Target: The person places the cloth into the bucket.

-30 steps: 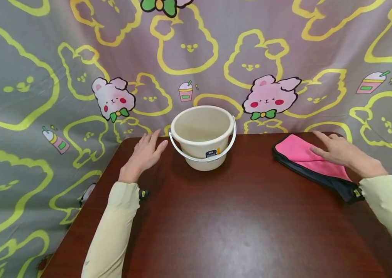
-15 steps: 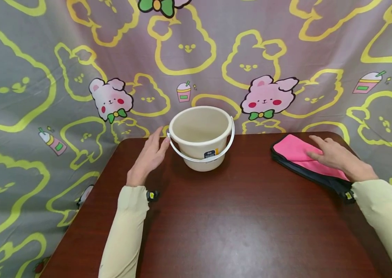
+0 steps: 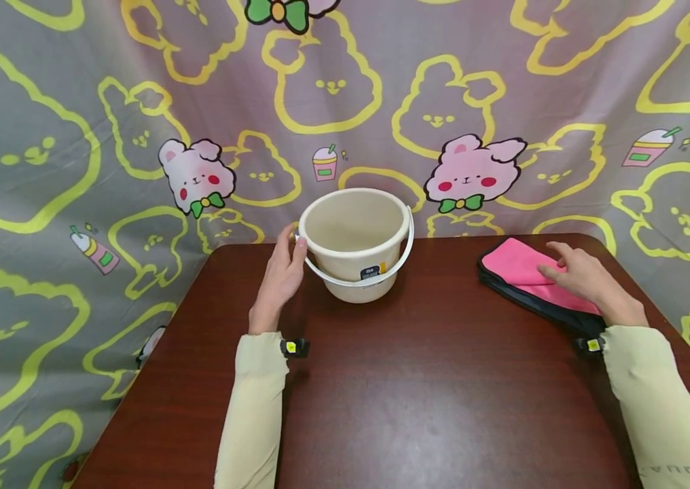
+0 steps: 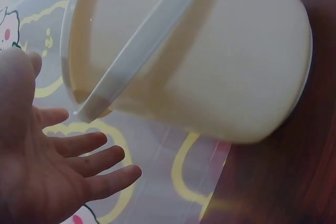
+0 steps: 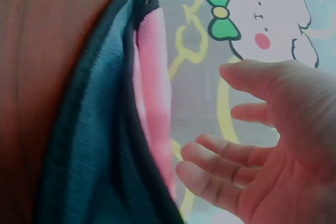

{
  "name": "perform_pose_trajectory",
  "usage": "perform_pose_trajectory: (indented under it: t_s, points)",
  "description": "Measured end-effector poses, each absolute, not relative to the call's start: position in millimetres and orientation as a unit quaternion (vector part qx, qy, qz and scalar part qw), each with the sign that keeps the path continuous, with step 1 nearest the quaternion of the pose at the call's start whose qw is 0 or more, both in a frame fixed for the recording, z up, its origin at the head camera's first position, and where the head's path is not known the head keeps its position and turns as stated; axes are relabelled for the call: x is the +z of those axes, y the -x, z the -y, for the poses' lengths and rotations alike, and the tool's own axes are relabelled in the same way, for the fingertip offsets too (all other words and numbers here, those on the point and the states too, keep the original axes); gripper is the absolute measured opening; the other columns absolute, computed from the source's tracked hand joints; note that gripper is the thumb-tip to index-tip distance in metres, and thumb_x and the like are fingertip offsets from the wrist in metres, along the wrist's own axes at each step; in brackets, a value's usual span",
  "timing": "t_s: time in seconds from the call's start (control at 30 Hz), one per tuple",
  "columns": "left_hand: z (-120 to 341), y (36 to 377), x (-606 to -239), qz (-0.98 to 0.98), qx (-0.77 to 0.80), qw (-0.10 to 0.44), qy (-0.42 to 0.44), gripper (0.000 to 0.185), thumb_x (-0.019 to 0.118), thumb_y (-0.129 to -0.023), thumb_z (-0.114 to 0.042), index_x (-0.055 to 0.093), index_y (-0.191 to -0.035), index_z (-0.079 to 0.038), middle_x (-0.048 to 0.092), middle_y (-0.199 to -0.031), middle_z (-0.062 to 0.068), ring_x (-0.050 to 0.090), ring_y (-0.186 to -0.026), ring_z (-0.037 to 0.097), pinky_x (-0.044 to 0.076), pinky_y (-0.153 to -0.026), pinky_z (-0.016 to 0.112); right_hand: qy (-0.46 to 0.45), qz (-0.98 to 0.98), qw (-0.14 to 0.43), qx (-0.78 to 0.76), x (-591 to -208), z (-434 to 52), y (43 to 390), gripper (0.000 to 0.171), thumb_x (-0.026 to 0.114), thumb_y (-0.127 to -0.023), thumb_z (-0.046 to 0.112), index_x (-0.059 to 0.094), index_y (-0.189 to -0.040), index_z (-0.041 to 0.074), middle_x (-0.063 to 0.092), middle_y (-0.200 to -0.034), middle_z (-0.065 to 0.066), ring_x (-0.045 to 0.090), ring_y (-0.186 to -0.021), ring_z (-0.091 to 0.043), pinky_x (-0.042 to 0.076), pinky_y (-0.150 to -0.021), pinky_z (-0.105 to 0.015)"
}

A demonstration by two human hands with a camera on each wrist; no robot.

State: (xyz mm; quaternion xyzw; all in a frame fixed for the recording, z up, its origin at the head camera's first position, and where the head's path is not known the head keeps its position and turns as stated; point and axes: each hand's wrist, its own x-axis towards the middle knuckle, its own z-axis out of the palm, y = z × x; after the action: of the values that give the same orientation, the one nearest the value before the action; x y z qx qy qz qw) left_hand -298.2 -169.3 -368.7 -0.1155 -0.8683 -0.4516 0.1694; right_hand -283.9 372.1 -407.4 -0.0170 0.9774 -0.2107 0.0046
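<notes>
A cream plastic bucket (image 3: 357,238) stands upright at the back of the table, its white handle (image 3: 357,282) hanging down in front. Beside its left rim is my left hand (image 3: 280,275), fingers spread; the left wrist view shows the fingers (image 4: 100,161) straight, next to the handle's end. On the right lies a folded cloth (image 3: 519,265), pink on top with dark edging and a dark teal side (image 5: 100,108). Over the cloth hovers my right hand (image 3: 589,275), its fingers loosely extended and holding nothing; in the right wrist view the palm faces the cloth.
The dark red-brown table (image 3: 418,387) reaches back to a hanging curtain (image 3: 382,95) printed with cartoon rabbits and yellow outlines. A small black wrist device (image 3: 295,348) sits at the left cuff, with another (image 3: 589,345) at the right cuff.
My left hand has moved right, up to the bucket's rim. My right forearm has swung left, while its hand stays over the cloth. Bucket and cloth have stayed in place.
</notes>
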Motion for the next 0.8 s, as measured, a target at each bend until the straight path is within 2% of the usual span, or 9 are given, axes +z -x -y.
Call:
perform_pose_trajectory:
  t_s: [0.17,0.37,0.5,0.6,0.8]
  points:
    - [162,299,-374,0.853,-0.485,0.170,0.088,0.057,0.036,-0.096,-0.050,0.028,-0.144,-0.021,0.046,-0.138,0.008,0.044,-0.125,0.021,0.033,-0.104,0.041,0.012,-0.978,0.022,-0.205,-416,-372,285,0.089,0.054,-0.085,0.056,0.022,-0.140,-0.006,0.043,-0.113,-0.036,0.042,-0.102,-0.051,0.039,-0.081,-0.064]
    - [154,298,-375,0.838,-0.508,0.183,0.082,0.054,0.039,-0.096,-0.047,0.031,-0.142,-0.020,0.048,-0.135,0.010,0.047,-0.122,0.023,0.035,-0.102,0.041,0.011,-0.980,0.024,-0.195,-421,-373,287,0.082,0.058,-0.086,0.048,0.025,-0.138,-0.007,0.044,-0.108,-0.034,0.041,-0.099,-0.049,0.037,-0.081,-0.064]
    - [152,298,-377,0.844,-0.500,0.181,0.075,0.056,0.040,-0.095,-0.048,0.031,-0.142,-0.019,0.045,-0.138,0.009,0.041,-0.126,0.024,0.031,-0.104,0.043,0.013,-0.981,0.042,-0.191,-425,-373,289,0.084,0.061,-0.085,0.046,0.024,-0.138,-0.007,0.037,-0.117,-0.037,0.034,-0.106,-0.052,0.034,-0.084,-0.067]
    - [150,299,-379,0.836,-0.518,0.169,0.066,0.057,0.042,-0.094,-0.050,0.030,-0.142,-0.022,0.044,-0.138,0.009,0.042,-0.125,0.023,0.032,-0.104,0.043,0.011,-0.981,0.060,-0.186,-427,-373,290,0.088,0.063,-0.083,0.047,0.022,-0.139,-0.006,0.030,-0.123,-0.039,0.028,-0.110,-0.054,0.032,-0.086,-0.069]
    - [146,300,-381,0.800,-0.575,0.159,0.060,0.055,0.048,-0.093,-0.044,0.031,-0.140,-0.021,0.053,-0.124,0.013,0.051,-0.114,0.025,0.038,-0.098,0.042,0.038,-0.981,0.087,-0.171,-431,-372,289,0.088,0.066,-0.079,0.050,0.029,-0.137,-0.004,0.039,-0.121,-0.038,0.035,-0.107,-0.053,0.033,-0.086,-0.068]
